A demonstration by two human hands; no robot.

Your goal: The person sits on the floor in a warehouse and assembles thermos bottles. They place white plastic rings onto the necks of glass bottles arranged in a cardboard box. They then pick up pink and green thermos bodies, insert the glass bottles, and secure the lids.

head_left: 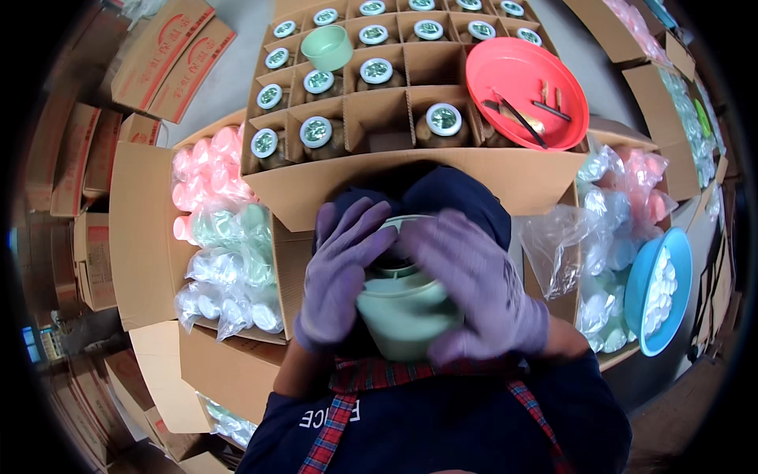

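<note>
A pale green flask body (407, 316) with a round neck stands between my thighs, close against my body. My left hand (339, 272), in a purple-grey glove, lies along its left side, fingers stretched out toward the upper rim. On the right, my gloved right hand (478, 288) reaches over the rim and side; motion smears its fingers, so their grip is unclear. Both hands partly cover the neck. In front, a divided carton (418, 178) holds several bottles with shiny silvery-green tops, such as one bottle (444, 120). At least one near compartment shows no bottle.
A green cup (327, 48) and a red basin (564, 71) with thin tools rest on the carton. Bagged pink, green and white caps fill a box (142, 229) at left. More bagged parts (608, 221) and a blue basin (683, 245) of white pieces are right.
</note>
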